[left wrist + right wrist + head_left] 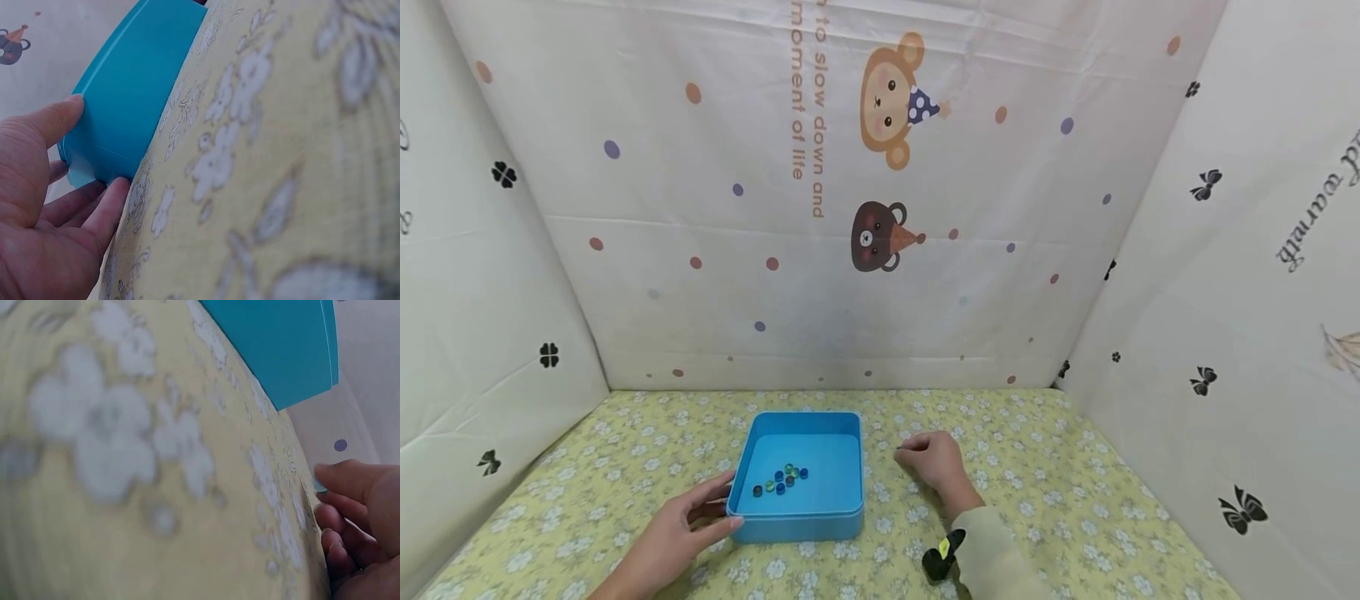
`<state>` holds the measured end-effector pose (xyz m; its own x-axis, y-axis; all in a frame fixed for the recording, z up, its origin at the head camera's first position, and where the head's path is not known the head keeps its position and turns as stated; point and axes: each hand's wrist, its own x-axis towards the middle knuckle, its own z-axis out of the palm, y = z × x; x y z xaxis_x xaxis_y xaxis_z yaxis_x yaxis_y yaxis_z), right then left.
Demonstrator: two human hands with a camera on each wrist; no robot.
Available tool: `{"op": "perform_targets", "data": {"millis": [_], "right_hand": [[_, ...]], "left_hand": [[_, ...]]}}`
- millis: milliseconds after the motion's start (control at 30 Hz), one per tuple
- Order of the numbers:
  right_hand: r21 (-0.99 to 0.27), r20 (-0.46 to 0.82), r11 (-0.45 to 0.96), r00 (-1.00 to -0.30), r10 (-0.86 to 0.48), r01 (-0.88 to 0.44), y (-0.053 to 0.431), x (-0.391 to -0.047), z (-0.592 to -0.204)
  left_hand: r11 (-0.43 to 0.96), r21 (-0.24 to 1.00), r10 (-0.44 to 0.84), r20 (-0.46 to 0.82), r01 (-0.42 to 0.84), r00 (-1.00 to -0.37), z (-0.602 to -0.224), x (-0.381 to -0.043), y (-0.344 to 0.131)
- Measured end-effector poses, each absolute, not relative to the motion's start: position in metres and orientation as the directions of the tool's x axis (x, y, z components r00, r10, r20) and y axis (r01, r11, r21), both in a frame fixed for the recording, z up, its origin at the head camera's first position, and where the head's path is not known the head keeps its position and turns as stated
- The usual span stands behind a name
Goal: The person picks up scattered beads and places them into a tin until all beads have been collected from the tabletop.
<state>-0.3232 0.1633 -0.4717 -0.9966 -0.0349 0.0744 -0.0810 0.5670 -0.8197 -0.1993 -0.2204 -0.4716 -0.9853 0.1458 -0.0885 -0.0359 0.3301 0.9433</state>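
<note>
A square blue box (797, 527) stands on the cloth, its open top facing up. Several glass marbles (780, 476) in blue, green and brown lie on its floor, towards the front left. My left hand (675, 533) holds the box by its front left corner, thumb (74, 107) on the front wall and fingers round the left side. To the right of the box, my right hand (934, 458) is low over the cloth with fingers curled. Between its thumb and forefinger it pinches a small pale-teal glass marble (319, 486), mostly hidden by the fingertips.
A yellow flowered cloth (1030, 467) covers the table. White printed sheets (820, 333) rise as walls behind and at both sides. A black strap with a yellow tag (942, 557) sits at my right wrist, beside the pale sleeve (1000, 554).
</note>
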Motion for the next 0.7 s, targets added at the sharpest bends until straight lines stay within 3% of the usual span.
{"op": "perform_targets", "data": {"millis": [467,700], "right_hand": [[-0.892,0.084,0.444,-0.996,-0.036,-0.091,0.162,-0.305,-0.469],[-0.921,0.089,0.371,-0.991,-0.102,-0.121,0.161,-0.295,-0.467]], "left_hand": [[0.325,0.945,0.141,-0.080,-0.030,-0.987,-0.472,-0.200,-0.218],[0.327,0.945,0.140,-0.083,-0.033,-0.987,-0.470,-0.200,-0.219]]}}
